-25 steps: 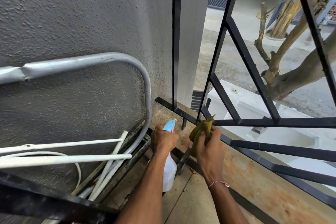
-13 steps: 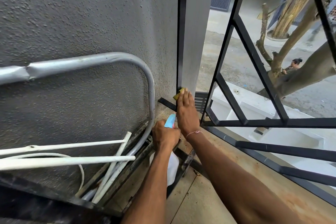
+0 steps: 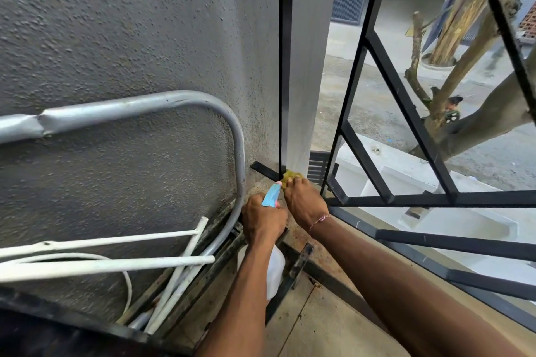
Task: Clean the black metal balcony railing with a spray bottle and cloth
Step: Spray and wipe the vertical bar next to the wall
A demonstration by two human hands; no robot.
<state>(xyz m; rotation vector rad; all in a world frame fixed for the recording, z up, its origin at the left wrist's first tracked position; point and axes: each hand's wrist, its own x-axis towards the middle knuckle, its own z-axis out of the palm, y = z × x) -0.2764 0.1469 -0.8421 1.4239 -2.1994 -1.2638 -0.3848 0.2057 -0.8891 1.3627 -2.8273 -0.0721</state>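
Right hand [image 3: 304, 201] pinches the yellow cloth [image 3: 291, 175] at the foot of the black railing post [image 3: 285, 66], approx. 12 o'clock from the left hand [image 3: 262, 219], whose fingers wrap the spray bottle [image 3: 274, 268]. Risk: the cloth can slip off through the railing, because the pinch is small.

Rough grey plaster wall [image 3: 116, 23], tiled floor [image 3: 324, 324], daylit street [image 3: 377, 101] below, bare tree trunk [image 3: 470, 124]
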